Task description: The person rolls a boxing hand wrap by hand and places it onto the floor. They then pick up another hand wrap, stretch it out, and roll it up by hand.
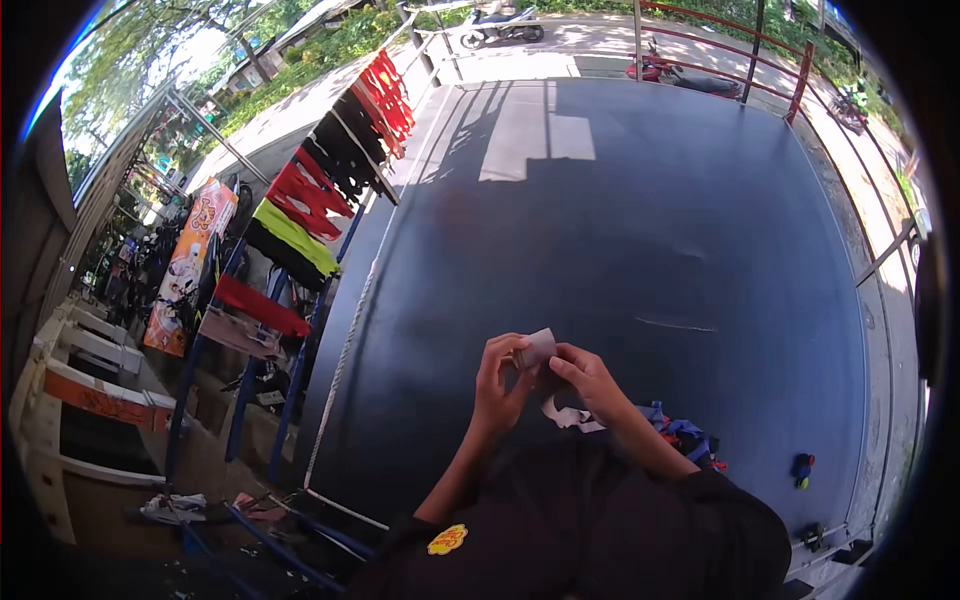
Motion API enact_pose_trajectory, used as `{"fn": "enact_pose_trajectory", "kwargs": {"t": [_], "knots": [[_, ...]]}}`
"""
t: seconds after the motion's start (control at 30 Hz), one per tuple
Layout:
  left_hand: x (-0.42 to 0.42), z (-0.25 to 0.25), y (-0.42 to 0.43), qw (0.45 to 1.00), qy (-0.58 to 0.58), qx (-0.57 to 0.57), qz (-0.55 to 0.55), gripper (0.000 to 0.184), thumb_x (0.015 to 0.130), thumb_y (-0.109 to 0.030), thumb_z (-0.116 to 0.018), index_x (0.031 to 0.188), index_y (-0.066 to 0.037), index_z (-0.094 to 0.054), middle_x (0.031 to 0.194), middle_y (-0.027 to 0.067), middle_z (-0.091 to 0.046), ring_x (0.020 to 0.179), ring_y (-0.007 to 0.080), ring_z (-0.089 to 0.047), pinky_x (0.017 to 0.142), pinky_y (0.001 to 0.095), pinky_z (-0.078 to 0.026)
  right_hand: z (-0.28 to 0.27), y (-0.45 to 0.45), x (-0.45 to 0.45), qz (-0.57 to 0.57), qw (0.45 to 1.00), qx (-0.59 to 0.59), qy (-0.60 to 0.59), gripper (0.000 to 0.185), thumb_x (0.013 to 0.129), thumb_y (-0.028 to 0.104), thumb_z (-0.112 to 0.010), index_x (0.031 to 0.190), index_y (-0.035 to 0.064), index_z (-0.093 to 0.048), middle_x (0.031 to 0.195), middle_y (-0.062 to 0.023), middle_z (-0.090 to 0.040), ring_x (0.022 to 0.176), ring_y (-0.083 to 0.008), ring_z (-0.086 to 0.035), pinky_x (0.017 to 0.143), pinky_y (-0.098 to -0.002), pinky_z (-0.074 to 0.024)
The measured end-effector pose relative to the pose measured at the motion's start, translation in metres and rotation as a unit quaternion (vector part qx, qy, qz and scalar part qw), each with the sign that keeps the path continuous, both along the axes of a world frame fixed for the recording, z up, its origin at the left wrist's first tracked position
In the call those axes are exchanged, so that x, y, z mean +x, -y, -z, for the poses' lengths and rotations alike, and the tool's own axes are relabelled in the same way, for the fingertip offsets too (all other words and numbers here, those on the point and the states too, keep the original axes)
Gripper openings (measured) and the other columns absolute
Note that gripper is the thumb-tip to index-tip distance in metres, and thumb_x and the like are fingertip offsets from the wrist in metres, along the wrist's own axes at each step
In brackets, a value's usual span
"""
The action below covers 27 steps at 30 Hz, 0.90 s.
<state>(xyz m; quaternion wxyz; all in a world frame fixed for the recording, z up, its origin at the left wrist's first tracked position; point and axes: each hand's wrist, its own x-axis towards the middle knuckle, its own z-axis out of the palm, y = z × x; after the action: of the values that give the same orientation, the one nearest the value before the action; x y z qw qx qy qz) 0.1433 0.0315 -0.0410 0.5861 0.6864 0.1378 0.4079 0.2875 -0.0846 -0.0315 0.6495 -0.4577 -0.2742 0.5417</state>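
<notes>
A pale, greyish-pink strip of cloth [538, 347], partly rolled or folded, is held up between both hands near the middle of the view. My left hand [500, 372] has its fingers closed on the cloth's left side. On the right side, my right hand [585, 378] pinches the same cloth with thumb and fingers. A loose whitish tail of the strip [570, 415] hangs below, between the wrists, in front of my dark shirt.
A blue-grey ring floor [600, 260] spreads ahead, edged by a white rope [345, 370] on the left. Red, black and yellow-green cloths [295, 238] hang on a rack there. Blue and red items [685, 437] and a small dark object [803, 470] lie at right.
</notes>
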Motion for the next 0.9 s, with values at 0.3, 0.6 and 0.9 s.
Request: {"fn": "enact_pose_trajectory", "kwargs": {"t": [0.3, 0.6, 0.9], "knots": [[0.004, -0.004, -0.006, 0.975, -0.007, -0.217, 0.049, 0.043, 0.098, -0.009, -0.067, 0.138, -0.003, -0.054, 0.123, 0.0052, -0.059, 0.109, 0.0103, -0.057, 0.09, 0.0253, -0.049, -0.009, -0.003, 0.003, 0.047, 0.994, 0.001, 0.095, 0.022, 0.098, 0.011, -0.066, 0.116, -0.0017, -0.066, 0.1, -0.0074, -0.072, 0.088, -0.014, -0.068, 0.079, -0.0301, -0.0542], [0.029, -0.014, 0.012, 0.977, -0.019, -0.213, 0.02, 0.059, 0.094, -0.012, -0.075, 0.146, -0.005, -0.049, 0.125, 0.0061, -0.06, 0.115, 0.0131, -0.057, 0.094, 0.0275, -0.051, -0.004, -0.006, 0.008, 0.177, 0.802, 0.087, 0.564, 0.019, 0.081, 0.002, -0.072, 0.099, 0.0026, -0.067, 0.087, -0.0129, -0.067, 0.076, -0.0335, -0.066, 0.067, -0.038, -0.0531], [0.026, -0.025, 0.007, 0.959, -0.23, 0.164, -0.039, 0.065, 0.079, -0.01, -0.084, 0.138, -0.009, -0.056, 0.125, 0.0064, -0.061, 0.114, 0.0174, -0.058, 0.085, 0.0308, -0.047, -0.021, 0.006, 0.046, 0.295, 0.793, 0.086, 0.526, 0.034, 0.076, -0.004, -0.071, 0.109, 0.0033, -0.067, 0.088, -0.0107, -0.067, 0.074, -0.0275, -0.068, 0.066, -0.0343, -0.0531]]}}
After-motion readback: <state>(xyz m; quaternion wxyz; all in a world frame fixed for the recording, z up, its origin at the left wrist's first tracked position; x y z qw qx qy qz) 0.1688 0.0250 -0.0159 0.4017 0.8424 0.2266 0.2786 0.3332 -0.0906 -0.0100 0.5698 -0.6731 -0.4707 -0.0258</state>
